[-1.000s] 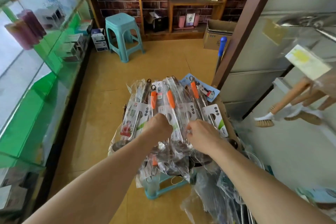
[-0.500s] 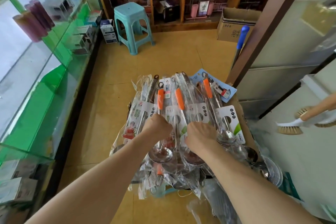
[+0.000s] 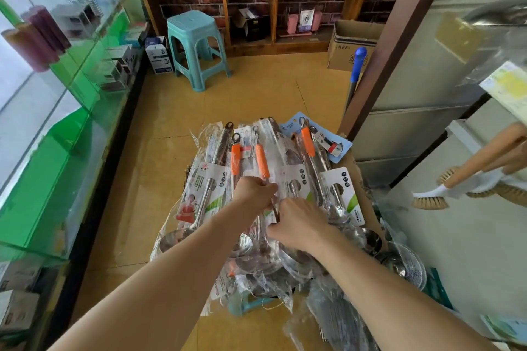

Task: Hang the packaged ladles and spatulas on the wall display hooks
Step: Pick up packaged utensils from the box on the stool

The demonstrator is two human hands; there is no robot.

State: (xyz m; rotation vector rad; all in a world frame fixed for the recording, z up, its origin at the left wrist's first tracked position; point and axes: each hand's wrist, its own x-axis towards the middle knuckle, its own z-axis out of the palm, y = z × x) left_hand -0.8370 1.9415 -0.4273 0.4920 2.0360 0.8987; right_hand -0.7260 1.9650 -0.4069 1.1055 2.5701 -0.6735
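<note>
Head view, pile: the packaged ladles and spatulas (image 3: pixel 293 179) lie heaped in clear wrappers before me, over a teal stool (image 3: pixel 242 306).
Left hand: my left hand (image 3: pixel 252 194) pinches the orange-handled ladle (image 3: pixel 262 161) just below its grip.
Right hand: my right hand (image 3: pixel 302 222) rests on the heap, fingers bent into the wrappers; whether it grips one I cannot tell.
Wall: only brushes (image 3: pixel 430 199) clearly hang there.
Progress: I judge nearly the whole heap remains to hang.
</note>
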